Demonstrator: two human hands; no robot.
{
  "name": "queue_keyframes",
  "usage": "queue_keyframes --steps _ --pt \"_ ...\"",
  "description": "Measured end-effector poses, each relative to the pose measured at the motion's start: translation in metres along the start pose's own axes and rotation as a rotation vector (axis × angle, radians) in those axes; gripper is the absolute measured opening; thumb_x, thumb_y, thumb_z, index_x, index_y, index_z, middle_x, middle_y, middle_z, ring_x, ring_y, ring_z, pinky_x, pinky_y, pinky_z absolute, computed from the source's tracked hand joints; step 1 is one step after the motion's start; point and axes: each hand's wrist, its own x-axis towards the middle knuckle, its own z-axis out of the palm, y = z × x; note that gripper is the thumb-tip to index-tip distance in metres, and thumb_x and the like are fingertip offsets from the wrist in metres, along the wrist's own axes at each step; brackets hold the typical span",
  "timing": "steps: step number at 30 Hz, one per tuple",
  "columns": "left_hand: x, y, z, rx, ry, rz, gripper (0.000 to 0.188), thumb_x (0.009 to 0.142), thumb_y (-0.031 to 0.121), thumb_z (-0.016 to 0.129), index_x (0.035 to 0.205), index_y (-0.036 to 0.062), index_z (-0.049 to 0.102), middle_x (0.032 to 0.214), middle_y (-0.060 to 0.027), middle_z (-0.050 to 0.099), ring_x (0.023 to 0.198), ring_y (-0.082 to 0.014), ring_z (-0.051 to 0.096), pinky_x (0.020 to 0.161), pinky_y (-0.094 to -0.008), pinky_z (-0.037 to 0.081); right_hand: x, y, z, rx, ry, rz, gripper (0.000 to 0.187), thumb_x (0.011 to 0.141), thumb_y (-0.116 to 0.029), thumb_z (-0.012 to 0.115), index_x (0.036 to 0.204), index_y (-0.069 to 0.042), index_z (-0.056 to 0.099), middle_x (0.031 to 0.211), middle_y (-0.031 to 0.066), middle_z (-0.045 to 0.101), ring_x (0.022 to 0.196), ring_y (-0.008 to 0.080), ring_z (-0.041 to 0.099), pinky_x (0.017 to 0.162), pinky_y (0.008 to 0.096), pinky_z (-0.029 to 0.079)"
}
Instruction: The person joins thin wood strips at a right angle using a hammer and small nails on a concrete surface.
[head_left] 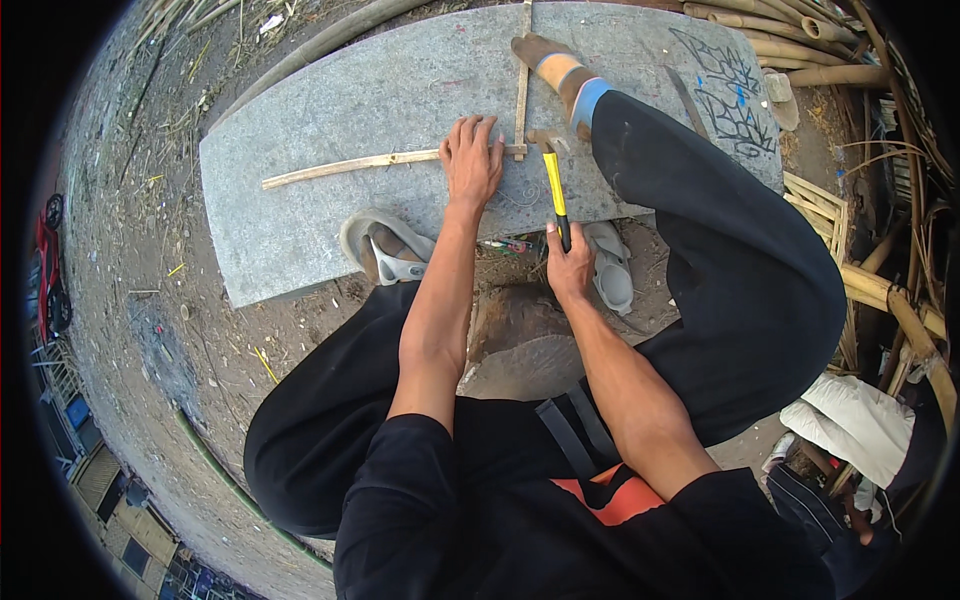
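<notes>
As I watched remotely, a pale slat [350,166] ran leftward from under the open left hand [472,170], meeting a second slat [521,105] just right of it: one corner laid, fastening probably unfinished. The right hand [570,265] gripped a hammer [557,190]; fingers hid part of the pale slat, and I couldn't make out how the corner was fixed.

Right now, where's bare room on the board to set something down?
Bare board: beyond the long strip, left of the second strip; also nearer side, left of the sandaled foot. Crowded: around left hand and hammer.

Both forearms [437,300] extended forward, left fingers [465,132] slightly parted, right fingers [580,240] curled
</notes>
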Motion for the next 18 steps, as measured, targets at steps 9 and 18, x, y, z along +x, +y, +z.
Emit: queue_keyframes --steps 9,18 --pt "-0.003 -0.015 0.020 0.158 -0.170 -0.029 0.051 0.103 0.037 0.043 0.152 0.0231 0.037 0.158 -0.0042 0.035 0.148 -0.0319 0.025 0.115 -0.0541 0.018 -0.001 -0.001 0.002 -0.050 0.015 -0.128 0.035 0.096 -0.040 0.060 0.091 -0.007 0.054 0.073 0.0180 0.063 0.074 0.0436 0.062 0.064 0.0536 0.043" --pt "-0.003 -0.021 0.020 0.006 -0.178 -0.054 0.060 0.103 0.030 0.043 0.157 0.0163 0.022 0.158 -0.0051 0.036 0.147 -0.0300 0.028 0.114 -0.0515 0.018 -0.004 -0.007 -0.004 -0.040 0.025 -0.172 0.033 0.098 -0.038 0.058 0.089 -0.006 0.053 0.072 0.0194 0.063 0.072 0.0457 0.062 0.062 0.0542 0.042"
